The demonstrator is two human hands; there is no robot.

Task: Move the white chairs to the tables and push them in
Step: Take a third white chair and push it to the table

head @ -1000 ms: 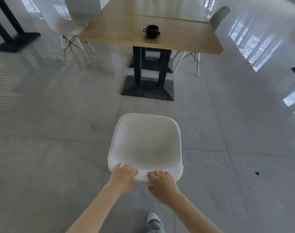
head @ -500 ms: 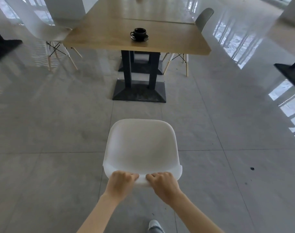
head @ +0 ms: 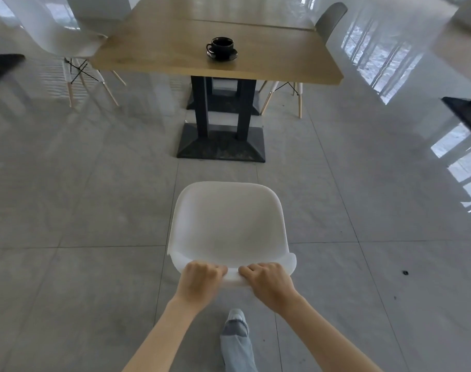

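Smooth moulded white chair [head: 229,224], its rounded backrest rim clamped by the left hand [head: 199,280] and right hand [head: 269,283] side by side, standing on grey floor tiles [head: 94,210] short of the wooden table [head: 215,49] beyond the hands, whose black pedestal [head: 221,140] faces the seat and which bears a black cup [head: 222,45].

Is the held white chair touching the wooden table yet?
Apart. The head view shows bare floor and the table's black base between the white chair and the wooden table; both hands hold its backrest.
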